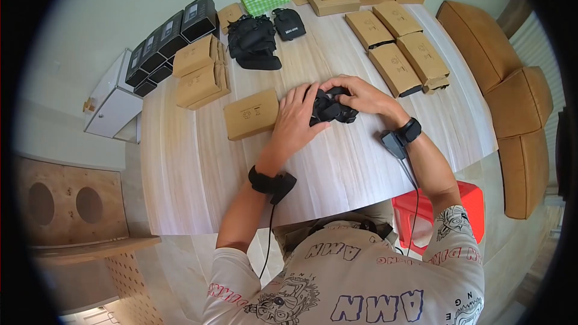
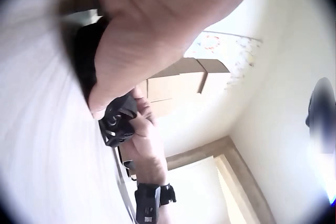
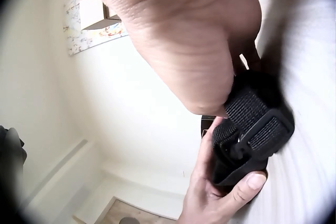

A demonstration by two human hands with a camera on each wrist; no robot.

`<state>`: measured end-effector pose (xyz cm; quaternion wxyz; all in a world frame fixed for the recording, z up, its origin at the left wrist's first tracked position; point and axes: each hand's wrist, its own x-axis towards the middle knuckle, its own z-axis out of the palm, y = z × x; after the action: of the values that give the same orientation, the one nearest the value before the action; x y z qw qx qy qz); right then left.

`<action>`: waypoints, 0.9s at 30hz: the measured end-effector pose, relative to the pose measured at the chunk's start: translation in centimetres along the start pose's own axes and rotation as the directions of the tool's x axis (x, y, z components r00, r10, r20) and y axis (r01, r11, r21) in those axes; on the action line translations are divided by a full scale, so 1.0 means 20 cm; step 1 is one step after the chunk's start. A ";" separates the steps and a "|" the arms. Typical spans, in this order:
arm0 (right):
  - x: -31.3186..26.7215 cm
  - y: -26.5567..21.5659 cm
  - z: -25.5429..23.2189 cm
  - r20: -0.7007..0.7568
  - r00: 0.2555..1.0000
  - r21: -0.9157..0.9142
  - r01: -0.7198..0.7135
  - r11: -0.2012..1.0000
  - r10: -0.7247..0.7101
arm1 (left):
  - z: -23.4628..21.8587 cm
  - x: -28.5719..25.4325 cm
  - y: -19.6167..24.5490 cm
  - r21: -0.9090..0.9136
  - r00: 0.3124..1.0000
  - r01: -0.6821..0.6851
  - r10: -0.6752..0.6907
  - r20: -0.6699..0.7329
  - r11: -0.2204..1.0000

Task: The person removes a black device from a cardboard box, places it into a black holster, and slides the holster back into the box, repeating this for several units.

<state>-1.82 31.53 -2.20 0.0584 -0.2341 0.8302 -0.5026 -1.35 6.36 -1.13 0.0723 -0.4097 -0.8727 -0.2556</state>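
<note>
— On pale wood-grain tabletop (image 1: 205,186), look at what?
— At bundled black webbing strap (image 1: 326,111), near the middle; gripped between left hand (image 1: 292,117) and right hand (image 1: 362,95), with fingers of both curled round it.
— Handled how?
— Probably as light and soft, stiff only at slide buckle (image 3: 257,124); best held round the whole strap; just beside left hand, see cardboard box (image 1: 251,114); farther off, green gingham bag (image 1: 267,0).

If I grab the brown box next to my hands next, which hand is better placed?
Probably your left hand: it is close beside the brown box, while your right hand is on the far side of the black strap bundle. Both hold the bundle, so the left would first let go.
</note>
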 end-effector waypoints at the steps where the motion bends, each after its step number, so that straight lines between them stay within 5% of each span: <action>1: 0.00 0.00 0.00 0.012 1.000 0.008 0.005 1.000 -0.005 | 0.01 0.00 0.00 0.002 1.000 0.002 -0.002 0.002 1.000; 5: -0.03 -0.13 0.02 -0.085 0.990 0.130 -0.104 0.986 0.116 | 0.05 0.00 -0.02 -0.013 0.999 0.020 -0.020 -0.031 1.000; 7: -0.03 -0.14 0.05 -0.042 0.970 -0.407 0.204 0.890 -0.241 | 0.05 0.01 -0.02 -0.013 0.998 0.055 -0.055 -0.018 0.998; 8: -0.03 -0.14 0.06 -0.030 0.965 -0.444 0.220 0.869 -0.259 | 0.05 0.01 -0.02 -0.035 0.996 0.093 -0.093 0.005 0.995; 13: -0.02 -0.07 0.02 -0.137 0.978 -0.446 0.082 0.891 -0.159 | -0.08 -0.02 0.01 -0.049 0.995 0.016 -0.021 -0.092 0.999; 19: -0.02 -0.07 -0.01 -0.092 0.993 -0.396 0.029 0.918 -0.071 | -0.09 -0.03 -0.10 0.031 0.998 0.062 -0.063 0.028 0.998; 27: -0.03 -0.15 0.12 -0.085 0.970 -0.374 0.181 0.910 -0.227 | 0.00 -0.02 -0.08 -0.092 0.991 0.019 -0.031 -0.132 0.996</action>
<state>0.55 28.73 -0.87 -0.0914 -0.2942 0.8816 -0.3575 -2.34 5.24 -1.80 0.1086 -0.3836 -0.8585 -0.3225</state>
